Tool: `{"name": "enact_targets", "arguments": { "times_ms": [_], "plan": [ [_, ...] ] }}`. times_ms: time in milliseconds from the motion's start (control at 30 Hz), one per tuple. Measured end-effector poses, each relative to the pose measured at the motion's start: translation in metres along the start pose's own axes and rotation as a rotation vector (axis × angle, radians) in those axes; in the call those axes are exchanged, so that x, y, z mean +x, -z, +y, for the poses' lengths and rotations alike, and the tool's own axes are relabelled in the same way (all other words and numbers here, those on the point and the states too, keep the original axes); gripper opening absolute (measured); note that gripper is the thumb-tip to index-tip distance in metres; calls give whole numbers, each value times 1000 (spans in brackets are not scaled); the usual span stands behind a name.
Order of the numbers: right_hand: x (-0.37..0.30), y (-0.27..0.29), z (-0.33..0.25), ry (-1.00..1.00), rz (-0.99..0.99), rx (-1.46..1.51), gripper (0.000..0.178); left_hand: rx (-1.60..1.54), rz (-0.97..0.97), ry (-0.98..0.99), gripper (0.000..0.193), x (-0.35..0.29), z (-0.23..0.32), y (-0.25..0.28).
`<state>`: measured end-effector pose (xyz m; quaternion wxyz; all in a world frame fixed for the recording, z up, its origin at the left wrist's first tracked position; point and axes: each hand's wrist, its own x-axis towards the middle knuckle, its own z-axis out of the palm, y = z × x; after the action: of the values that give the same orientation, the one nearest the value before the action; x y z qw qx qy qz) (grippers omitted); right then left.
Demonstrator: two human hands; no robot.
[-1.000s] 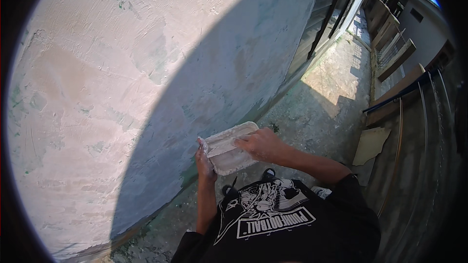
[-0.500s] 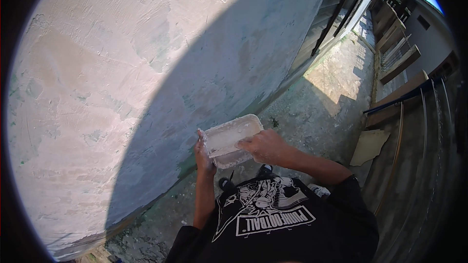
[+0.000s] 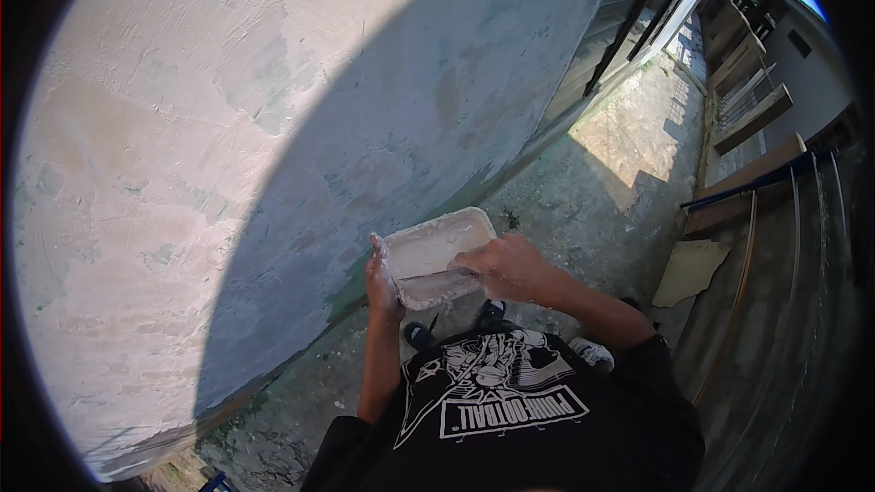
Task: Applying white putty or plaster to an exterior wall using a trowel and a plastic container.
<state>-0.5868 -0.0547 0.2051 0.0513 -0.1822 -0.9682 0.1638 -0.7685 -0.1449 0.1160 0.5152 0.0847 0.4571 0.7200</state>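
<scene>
A pale, plaster-smeared rectangular tray (image 3: pixel 444 294) is held in front of my body, tilted a little. My left hand (image 3: pixel 381 282) is closed on its left end, with the thumb up along the rim. Over the tray's right part, my right hand (image 3: pixel 507 268) is closed around a flat scraper (image 3: pixel 428 271) coated in white. The scraper's straight edge runs across the tray; its handle is hidden inside my fist. White paste lies in the tray, and white smears mark my left fingers.
A patchy plastered wall (image 3: pixel 365 137) rises close on the left, half sunlit and half shaded. The concrete floor (image 3: pixel 583 205) runs back along it past a louvred window (image 3: pixel 606 36). At right are corrugated sheeting (image 3: pixel 766 310), planks (image 3: pixel 755 118) and a broken board (image 3: pixel 690 271).
My right hand has shifted slightly right and up with the scraper across the tray. The tray has risen a little in the view, and more of its near inner side shows.
</scene>
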Motion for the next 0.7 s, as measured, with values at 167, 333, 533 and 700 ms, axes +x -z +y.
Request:
{"name": "enact_targets", "arguments": {
  "times_ms": [167,333,533,700],
  "plan": [
    [-13,22,19,-66,217,194,30,-7,-15,11,51,7,-12,-11],
    [-31,34,47,-151,308,242,25,43,-65,35,50,13,-28,-41],
    [-59,28,80,-136,264,94,29,110,-140,109,57,27,-58,-80],
    [-88,29,111,-158,273,-19,24,134,-189,124,58,39,-90,-119]
  ]
}}
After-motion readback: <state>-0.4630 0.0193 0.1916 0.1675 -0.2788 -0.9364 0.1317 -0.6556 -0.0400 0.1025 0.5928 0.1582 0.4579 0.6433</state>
